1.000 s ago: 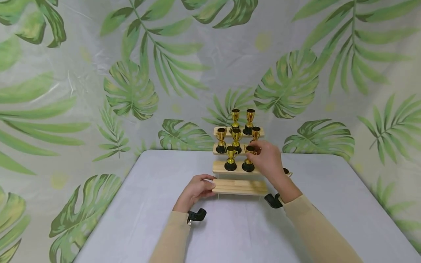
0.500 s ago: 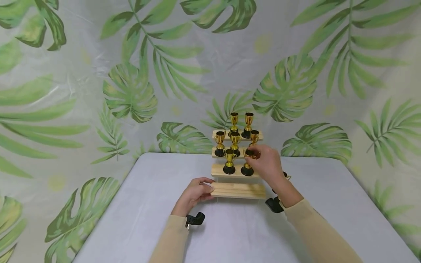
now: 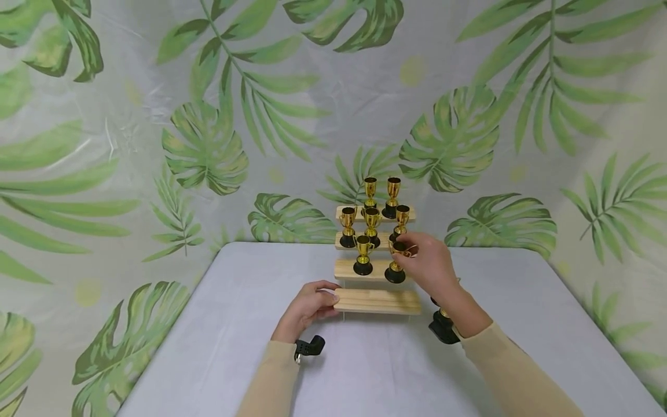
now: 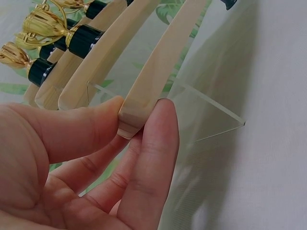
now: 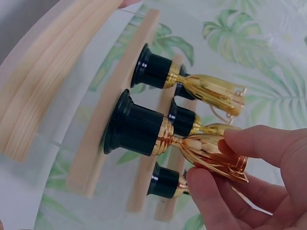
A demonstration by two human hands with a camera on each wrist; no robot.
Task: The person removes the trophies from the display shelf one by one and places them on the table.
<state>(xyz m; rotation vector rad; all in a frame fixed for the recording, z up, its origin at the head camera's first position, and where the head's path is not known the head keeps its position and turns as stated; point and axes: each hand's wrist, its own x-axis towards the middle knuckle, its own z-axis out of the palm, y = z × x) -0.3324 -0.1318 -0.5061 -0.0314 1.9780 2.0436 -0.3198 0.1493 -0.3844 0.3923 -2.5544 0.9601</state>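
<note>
In the head view, my left hand [image 3: 307, 308] grips the left end of the lowest wooden step [image 3: 377, 301] of a tiered display stand. Thumb and fingers pinch that step [image 4: 139, 91] in the left wrist view. My right hand [image 3: 429, 263] pinches the gold bowl of a small trophy cup [image 5: 136, 129] with a black base. Its base overlaps the front edge of the second-lowest step [image 3: 346, 269]; whether it touches the wood I cannot tell. Left of it, another gold trophy cup [image 3: 363, 255] stands upright on that same step.
Several more gold trophy cups stand on the two upper steps, including one [image 3: 393, 197] at the top right. Partly hidden behind my right wrist is another trophy cup [image 3: 443, 313] on the white-covered table [image 3: 250, 278]. A leaf-print cloth [image 3: 292, 116] hangs behind.
My right hand has shifted slightly right and towards me, and the trophy cup it pinches has moved with it. The left hand keeps its grip on the lowest step.
</note>
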